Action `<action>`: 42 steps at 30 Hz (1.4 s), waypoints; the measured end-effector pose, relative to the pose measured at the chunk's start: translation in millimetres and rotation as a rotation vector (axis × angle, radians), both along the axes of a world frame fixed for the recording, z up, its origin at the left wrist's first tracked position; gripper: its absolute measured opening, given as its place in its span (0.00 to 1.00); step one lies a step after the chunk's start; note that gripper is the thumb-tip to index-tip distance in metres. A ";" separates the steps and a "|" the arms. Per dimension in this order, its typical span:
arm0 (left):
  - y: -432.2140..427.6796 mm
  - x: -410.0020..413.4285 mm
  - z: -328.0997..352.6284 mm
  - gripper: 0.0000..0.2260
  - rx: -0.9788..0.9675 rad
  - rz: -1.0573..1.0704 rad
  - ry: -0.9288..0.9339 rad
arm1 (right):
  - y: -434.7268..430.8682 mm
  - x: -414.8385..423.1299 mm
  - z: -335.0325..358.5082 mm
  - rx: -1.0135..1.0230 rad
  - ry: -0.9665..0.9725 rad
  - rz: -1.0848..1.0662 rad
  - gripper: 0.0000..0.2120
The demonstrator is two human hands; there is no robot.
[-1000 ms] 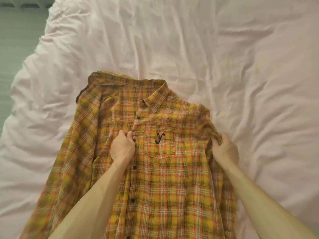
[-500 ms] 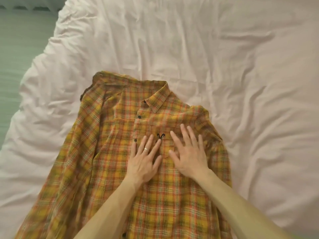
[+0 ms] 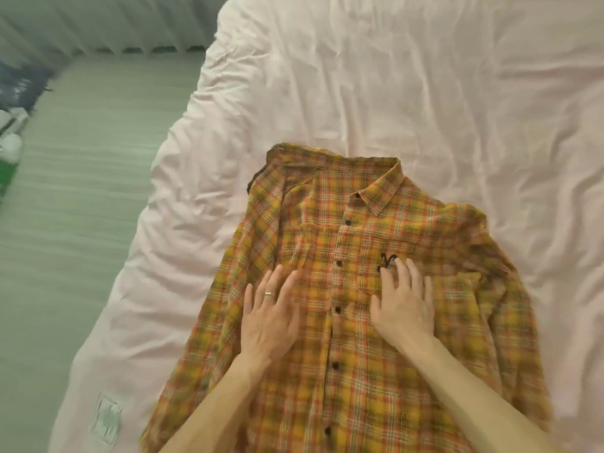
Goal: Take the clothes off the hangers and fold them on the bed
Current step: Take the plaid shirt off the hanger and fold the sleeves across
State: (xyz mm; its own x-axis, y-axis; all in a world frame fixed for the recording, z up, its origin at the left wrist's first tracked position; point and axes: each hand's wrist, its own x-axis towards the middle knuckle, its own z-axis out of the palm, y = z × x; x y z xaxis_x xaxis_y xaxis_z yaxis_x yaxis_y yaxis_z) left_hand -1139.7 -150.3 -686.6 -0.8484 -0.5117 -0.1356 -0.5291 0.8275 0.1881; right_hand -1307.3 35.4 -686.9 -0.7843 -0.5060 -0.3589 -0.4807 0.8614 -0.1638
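Note:
A yellow and orange plaid shirt (image 3: 353, 243) lies face up and buttoned on the pale pink bed (image 3: 392, 76), collar pointing away from me. My left hand (image 3: 269, 313) rests flat on the shirt's left chest panel, fingers spread, a ring on one finger. My right hand (image 3: 403, 304) lies flat on the chest pocket, fingertips touching a black embroidered mark. Both hands press on the fabric and hold nothing. The left sleeve runs down along the shirt's side; the right sleeve is bunched by the shoulder. No hanger is in view.
The bed's left edge curves down toward a greenish floor (image 3: 72, 223). Blurred dark and green items (image 3: 9, 132) sit at the far left. A white label (image 3: 106, 416) shows on the sheet near the bottom left. Wrinkled sheet stretches beyond and to the right of the shirt.
A second ago both hands pinched the shirt at placket and right shoulder. They let go, flattened on the chest, and have since slid apart. The view has shifted left.

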 end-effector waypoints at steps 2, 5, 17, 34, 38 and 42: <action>-28.6 29.9 7.9 0.26 -0.020 0.164 0.114 | -30.6 35.1 5.7 -0.110 -0.035 0.017 0.27; -78.3 73.9 7.6 0.23 0.082 0.491 0.179 | -84.8 91.9 18.4 -0.295 -0.124 -0.002 0.25; -140.0 153.5 13.8 0.12 0.692 0.349 -0.001 | -237.2 150.7 37.1 -0.078 -0.241 -0.036 0.16; -150.9 133.7 16.5 0.24 0.645 0.252 -0.166 | -147.2 159.7 25.3 -0.388 -0.065 -0.494 0.11; -112.3 133.8 28.1 0.22 0.659 0.077 -0.138 | -169.6 175.9 42.5 -0.370 -0.334 -0.439 0.28; -95.6 134.5 18.0 0.20 0.774 0.128 -0.208 | -170.4 180.2 56.7 -0.431 -0.397 -0.523 0.20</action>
